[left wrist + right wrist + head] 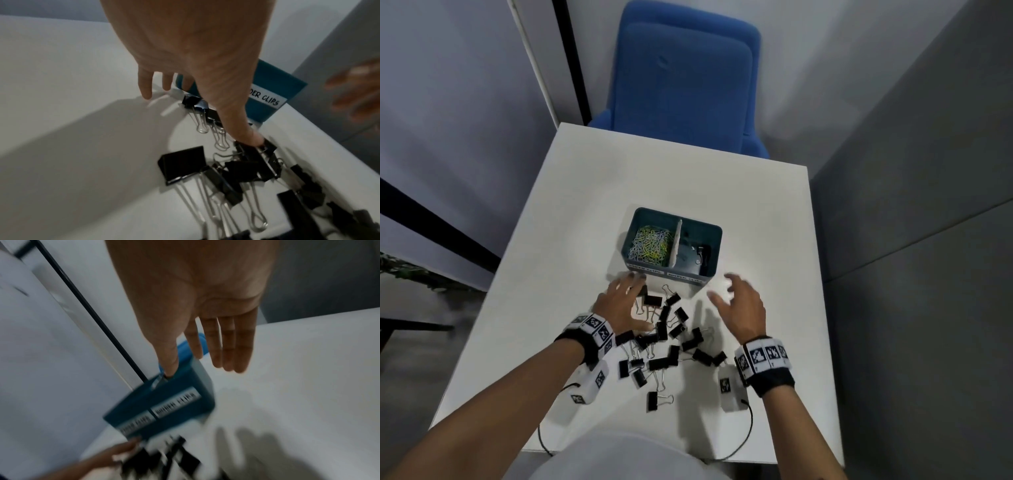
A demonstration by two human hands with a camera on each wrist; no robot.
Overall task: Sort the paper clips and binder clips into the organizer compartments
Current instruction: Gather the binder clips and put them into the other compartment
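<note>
- my left hand (619, 301) hangs spread over the upper left edge of the binder clips (664, 342), fingers (145, 84) apart and gripping nothing; the thumb tip touches one clip, probably to start a gather.
- my right hand (739, 308) floats to the right of the pile, fingers (228, 344) straight and close together, empty, apart from every clip.
- the black clips lie loose on the desk (756, 222) in the lower centre, just below the organizer (714, 236), handy for a short lift.
- the paper clips (652, 245) fill its left compartment; a few binder clips sit in the right one, so most of that sorting is left.
</note>
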